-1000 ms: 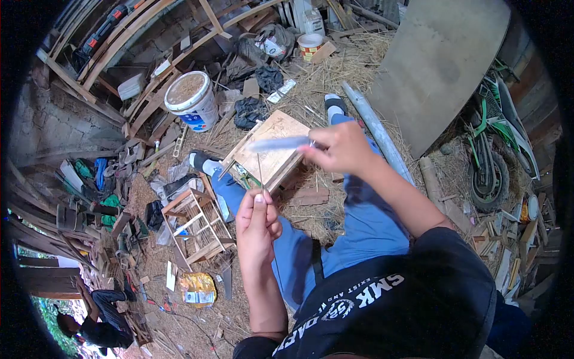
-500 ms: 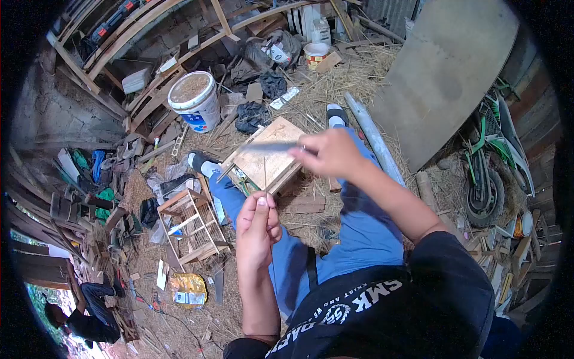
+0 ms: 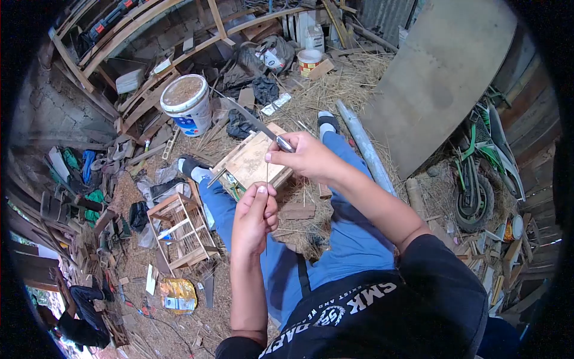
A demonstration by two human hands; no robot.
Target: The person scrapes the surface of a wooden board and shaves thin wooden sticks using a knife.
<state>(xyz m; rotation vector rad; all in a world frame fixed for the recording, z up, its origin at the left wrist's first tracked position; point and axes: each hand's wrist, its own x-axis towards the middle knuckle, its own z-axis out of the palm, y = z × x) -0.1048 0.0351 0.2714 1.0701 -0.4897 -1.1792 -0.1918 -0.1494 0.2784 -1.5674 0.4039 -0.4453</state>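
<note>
My right hand [image 3: 308,157] is closed around the handle of a knife [image 3: 254,122], whose long blade points up and to the left. Below it, my left hand [image 3: 256,218] pinches a thin stick [image 3: 267,173] upright between thumb and fingers. The stick's top end reaches close to my right hand; I cannot tell whether the two touch. Beyond both hands, between my legs, stands a low wooden bench [image 3: 248,160] with small shavings on its top.
A slatted wooden frame [image 3: 182,230] lies left of my leg, near a gold packet [image 3: 178,294]. A white bucket [image 3: 187,107] stands behind. On the right are a grey pole [image 3: 365,143], a leaning board [image 3: 442,72] and a motorbike [image 3: 478,173]. Another person [image 3: 81,320] sits lower left.
The blurred knife was nearly level, pointing left; now its blade tilts up and left and is sharp. My right hand has shifted slightly left and down. The left hand still pinches the stick.
</note>
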